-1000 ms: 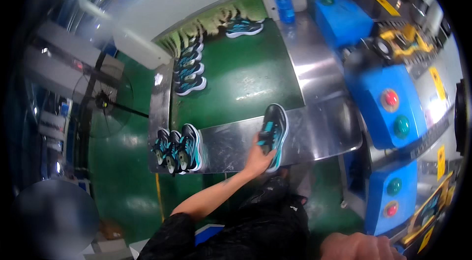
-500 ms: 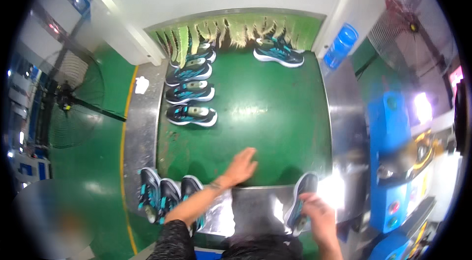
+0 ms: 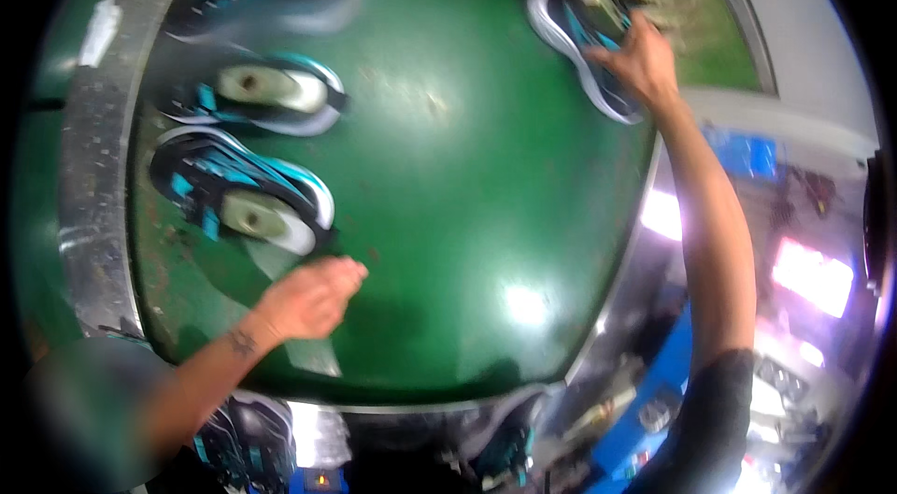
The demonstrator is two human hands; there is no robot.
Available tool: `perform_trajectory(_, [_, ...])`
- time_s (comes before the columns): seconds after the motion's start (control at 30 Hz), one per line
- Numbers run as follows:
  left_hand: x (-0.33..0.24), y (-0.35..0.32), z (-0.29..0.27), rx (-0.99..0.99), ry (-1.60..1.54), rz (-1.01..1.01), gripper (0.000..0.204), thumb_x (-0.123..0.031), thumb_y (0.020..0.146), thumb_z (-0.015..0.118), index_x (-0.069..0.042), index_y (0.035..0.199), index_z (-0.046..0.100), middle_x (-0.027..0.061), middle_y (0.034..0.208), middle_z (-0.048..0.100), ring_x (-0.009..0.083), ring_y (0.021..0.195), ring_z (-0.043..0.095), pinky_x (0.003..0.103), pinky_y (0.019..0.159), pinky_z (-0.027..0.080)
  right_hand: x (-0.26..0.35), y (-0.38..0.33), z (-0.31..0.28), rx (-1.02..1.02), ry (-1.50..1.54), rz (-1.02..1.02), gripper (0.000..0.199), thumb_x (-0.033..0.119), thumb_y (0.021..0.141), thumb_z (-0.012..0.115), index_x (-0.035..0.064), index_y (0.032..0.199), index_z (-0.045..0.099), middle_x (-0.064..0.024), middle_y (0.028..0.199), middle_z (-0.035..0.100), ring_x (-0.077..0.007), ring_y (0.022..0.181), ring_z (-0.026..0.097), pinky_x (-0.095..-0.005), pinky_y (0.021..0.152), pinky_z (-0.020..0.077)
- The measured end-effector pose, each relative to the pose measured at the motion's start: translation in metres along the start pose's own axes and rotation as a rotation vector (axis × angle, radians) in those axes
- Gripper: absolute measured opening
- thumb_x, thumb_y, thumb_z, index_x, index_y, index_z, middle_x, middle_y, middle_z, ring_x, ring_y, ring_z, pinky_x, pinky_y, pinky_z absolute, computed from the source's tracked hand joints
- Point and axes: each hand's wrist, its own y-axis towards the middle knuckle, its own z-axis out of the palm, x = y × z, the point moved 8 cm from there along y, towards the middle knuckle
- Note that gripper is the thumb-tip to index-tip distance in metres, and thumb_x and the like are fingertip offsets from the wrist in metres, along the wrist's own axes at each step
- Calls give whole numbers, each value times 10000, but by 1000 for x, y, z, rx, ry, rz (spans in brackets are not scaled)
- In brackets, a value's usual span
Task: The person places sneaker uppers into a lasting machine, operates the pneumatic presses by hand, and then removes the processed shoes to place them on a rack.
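At the fringed curtain, my right hand [image 3: 640, 64] has its thumb and fingers around a black and teal sneaker [image 3: 584, 50] with a white sole. The sneaker stands on the green surface [image 3: 439, 195]. My left hand [image 3: 313, 298] is lower on the left, its fingers curled together; whether anything is in them is hidden. Just beyond its knuckles sits the nearest sneaker of the left row [image 3: 248, 190], slightly turned, with a pale insert in its opening. Another sneaker [image 3: 262, 92] lies behind that one, and blurred ones are farther back.
A metal rim [image 3: 98, 186] borders the green surface. More sneakers [image 3: 252, 443] stand at its near left edge, and a single sneaker [image 3: 509, 438] is at the near right. A pale strip shows beneath my left hand. Blue equipment [image 3: 654, 400] is on the right, near my right arm.
My right hand has left the sneaker at the near edge and reached the one by the curtain. My left hand has moved close to the left row. The view is closer and turned.
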Motion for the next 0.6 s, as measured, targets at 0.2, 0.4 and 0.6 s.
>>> perform_trajectory(0.2, [-51,-6,-17,-241,57,143,388,-32,695,573,12,1080,571,134,1198,567,301,1102,559,416,966,464,55,-228,-28,-200,465,243,622,356,573,820,9,1010,545,-207,924,632,-352,833,630,-411,745,520])
perform_trajectory(0.4, [-158,15,-12,-146,-515,-624,680,-400,894,560,44,1362,343,201,1321,482,311,1215,486,402,1026,388,75,-558,-121,16,1294,645,595,222,582,874,-19,1051,598,-116,939,650,-194,898,618,-320,857,482])
perform_trajectory(0.6, [-497,53,-49,370,-1399,-517,816,-496,830,558,32,1396,301,218,1288,497,295,1170,520,425,984,429,27,-643,-364,-420,599,-629,705,92,647,792,27,1273,473,-183,1286,461,-352,1097,558,-368,897,512])
